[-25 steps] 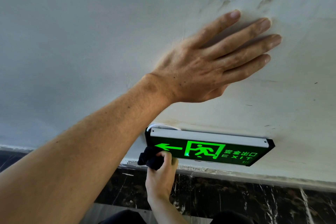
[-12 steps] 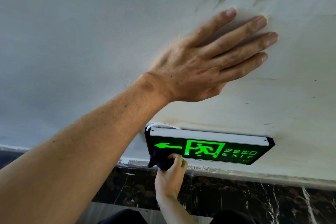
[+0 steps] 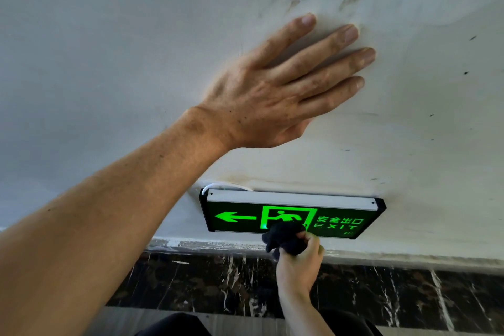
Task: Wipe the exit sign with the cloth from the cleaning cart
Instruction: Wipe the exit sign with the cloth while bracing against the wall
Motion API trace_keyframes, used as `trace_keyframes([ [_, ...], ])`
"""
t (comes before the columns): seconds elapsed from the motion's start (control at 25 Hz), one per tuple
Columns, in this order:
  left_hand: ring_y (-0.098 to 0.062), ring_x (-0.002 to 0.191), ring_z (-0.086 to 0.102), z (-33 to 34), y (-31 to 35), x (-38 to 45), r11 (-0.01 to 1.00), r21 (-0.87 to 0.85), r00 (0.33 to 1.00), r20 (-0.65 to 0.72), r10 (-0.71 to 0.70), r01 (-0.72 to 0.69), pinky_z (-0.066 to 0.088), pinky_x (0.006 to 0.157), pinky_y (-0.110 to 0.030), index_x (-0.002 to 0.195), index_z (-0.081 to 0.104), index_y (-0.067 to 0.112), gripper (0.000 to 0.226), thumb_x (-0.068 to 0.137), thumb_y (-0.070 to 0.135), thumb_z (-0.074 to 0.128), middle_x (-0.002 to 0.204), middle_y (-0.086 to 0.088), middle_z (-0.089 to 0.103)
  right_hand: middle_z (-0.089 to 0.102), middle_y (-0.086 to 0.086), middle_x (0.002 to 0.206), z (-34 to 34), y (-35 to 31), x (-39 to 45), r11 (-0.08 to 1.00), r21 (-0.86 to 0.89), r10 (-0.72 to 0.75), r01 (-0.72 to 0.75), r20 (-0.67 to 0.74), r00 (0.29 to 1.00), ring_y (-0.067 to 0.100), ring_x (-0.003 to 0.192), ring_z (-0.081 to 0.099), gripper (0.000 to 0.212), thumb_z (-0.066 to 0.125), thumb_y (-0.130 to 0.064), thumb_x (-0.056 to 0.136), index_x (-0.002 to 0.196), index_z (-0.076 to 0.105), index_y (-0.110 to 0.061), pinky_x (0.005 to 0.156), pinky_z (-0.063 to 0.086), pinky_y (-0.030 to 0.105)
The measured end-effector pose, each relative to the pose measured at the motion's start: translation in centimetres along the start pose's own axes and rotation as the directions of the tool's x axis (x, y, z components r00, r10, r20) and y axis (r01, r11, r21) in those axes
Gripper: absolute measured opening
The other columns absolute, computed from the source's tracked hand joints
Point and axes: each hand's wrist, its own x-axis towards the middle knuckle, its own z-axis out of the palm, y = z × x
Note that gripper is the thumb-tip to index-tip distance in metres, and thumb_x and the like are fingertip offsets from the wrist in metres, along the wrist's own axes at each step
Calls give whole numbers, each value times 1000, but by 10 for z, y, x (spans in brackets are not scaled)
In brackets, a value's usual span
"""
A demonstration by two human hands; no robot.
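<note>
The exit sign (image 3: pixel 335 219) is a black-framed box glowing green, fixed low on the white wall, with an arrow, a running figure and the word EXIT. My right hand (image 3: pixel 298 267) reaches up from below and grips a bunched dark cloth (image 3: pixel 285 237). The cloth presses on the lower middle of the sign face, covering the bottom of the running figure. My left hand (image 3: pixel 275 93) lies flat on the wall above the sign, fingers spread, holding nothing.
The white wall (image 3: pixel 109 35) has grey smudges near the top. A dark marble skirting (image 3: pixel 191 284) runs below the sign. A white cable (image 3: pixel 226 185) loops out behind the sign's upper left corner. My knees show at the bottom edge.
My right hand has slid the cloth to the right along the sign, from its left end to under the running figure. My left hand has stayed flat on the wall.
</note>
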Motion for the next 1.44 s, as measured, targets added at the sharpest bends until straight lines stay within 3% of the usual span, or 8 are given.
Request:
trace_keyframes([
  [0.28, -33, 138, 48, 0, -1, 0, 1000, 13, 1000, -1, 7, -7, 24, 116, -53, 146, 50, 14, 48, 98, 19, 46, 151, -8, 51, 46, 7, 110, -54, 15, 49, 996, 39, 80, -75, -153, 985, 25, 89, 50, 48, 69, 11, 68, 96, 51, -23, 77, 40, 36],
  [0.48, -33, 138, 47, -2, -1, 0, 1000, 21, 1000, 11, 9, -10, 23, 116, -53, 147, 50, 14, 48, 99, 19, 44, 151, -7, 50, 50, 9, 115, -68, 20, 63, 980, 131, 172, -151, -171, 970, 32, 99, 55, 46, 64, 9, 70, 94, 52, -28, 90, 49, 53],
  [0.68, -33, 138, 46, -1, -1, 0, 1000, 25, 1000, 13, 13, -13, 23, 116, -53, 147, 49, 14, 49, 98, 20, 46, 152, -7, 50, 56, 12, 117, -73, 16, 63, 946, 272, 229, -175, -182, 956, 28, 99, 56, 46, 62, 7, 73, 90, 53, -35, 76, 48, 37],
  [0.8, -33, 139, 45, 0, -1, 0, 1000, 24, 1000, 15, 12, -12, 23, 116, -53, 147, 48, 14, 50, 98, 21, 47, 152, -7, 50, 57, 8, 114, -79, 9, 62, 954, 274, 179, -121, -199, 964, 25, 99, 56, 49, 63, 5, 73, 90, 53, -40, 80, 50, 39],
  [1.04, -33, 140, 44, -2, 0, 2, 1000, 4, 1000, 6, 8, -8, 21, 118, -51, 148, 48, 15, 50, 98, 19, 45, 152, -8, 49, 58, 3, 110, -94, -22, 54, 949, 314, 51, 14, -198, 979, 11, 90, 58, 55, 64, 1, 72, 83, 55, -52, 70, 47, 26],
  [1.2, -32, 145, 30, -12, 0, 3, 995, -101, 996, 93, -15, 25, 9, 123, -48, 154, 36, 17, 58, 97, 22, 44, 157, -9, 42, 62, -6, 100, -114, -48, 34, 866, 499, 52, 24, -137, 989, 1, 83, 63, 52, 67, 5, 76, 81, 61, -47, 57, 50, 11],
  [1.32, -31, 148, 25, -22, -1, 3, 984, -170, 978, 207, -17, 53, 2, 124, -44, 157, 29, 19, 65, 95, 27, 47, 161, -9, 35, 65, -4, 103, -132, -66, 16, 790, 613, 10, 21, -48, 999, 9, 94, 63, 47, 67, 5, 79, 85, 65, -41, 75, 50, 24],
  [1.44, -32, 149, 26, -36, 5, 6, 959, -257, 964, 262, -52, 122, 8, 124, -46, 156, 27, 18, 65, 95, 31, 49, 160, -11, 35, 68, 5, 108, -150, -90, 1, 738, 675, -40, -2, 47, 998, 22, 102, 63, 41, 66, 7, 80, 93, 67, -32, 91, 49, 42],
])
